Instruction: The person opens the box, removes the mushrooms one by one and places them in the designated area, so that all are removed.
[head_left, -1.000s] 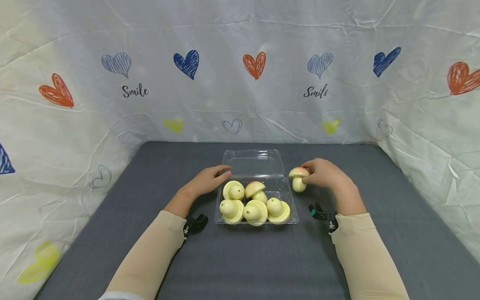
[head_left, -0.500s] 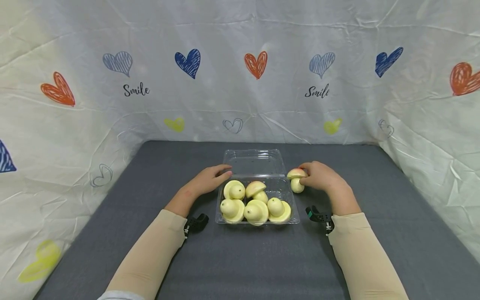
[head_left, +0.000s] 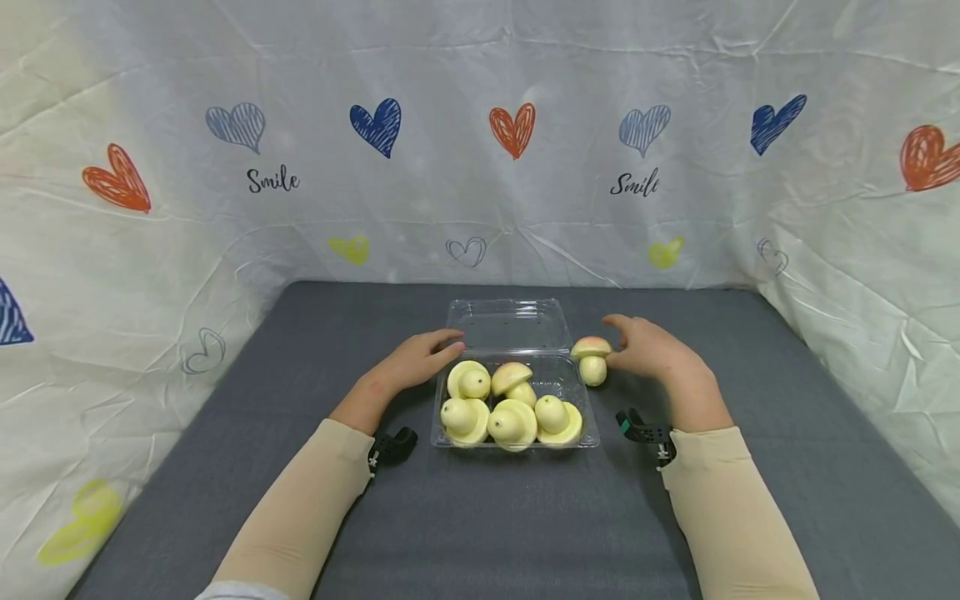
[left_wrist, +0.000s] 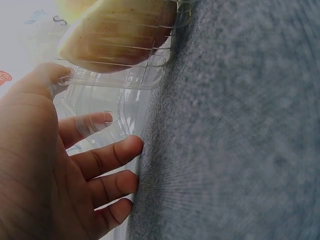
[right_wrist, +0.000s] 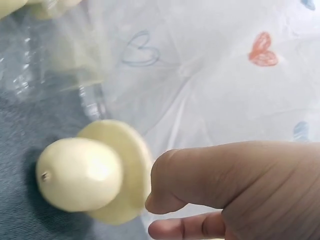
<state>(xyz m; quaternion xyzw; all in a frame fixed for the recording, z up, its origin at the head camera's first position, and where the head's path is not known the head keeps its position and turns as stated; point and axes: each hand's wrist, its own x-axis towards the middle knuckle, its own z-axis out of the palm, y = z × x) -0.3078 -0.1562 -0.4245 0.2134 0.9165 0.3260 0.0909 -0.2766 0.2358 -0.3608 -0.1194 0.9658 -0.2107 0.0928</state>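
Observation:
A clear plastic clamshell box stands with its lid folded back, and several toy mushrooms lie inside, mostly stem-up. Beside its right wall, one mushroom with a pinkish cap and pale stem rests on the table. My right hand is just right of that mushroom, thumb and forefinger spread; in the right wrist view the thumb is close to the cap, and I cannot tell whether it touches. At the box's back left corner my left hand has its fingers extended, the thumb by the rim.
Dark grey cloth covers the table. Behind and at both sides hangs a white sheet printed with hearts and "Smile". A black strap with a camera is on each wrist.
My right hand has let go of the mushroom and drawn back slightly right, fingers spreading. The mushroom shifted a little left, closer to the box. My left hand stays in place.

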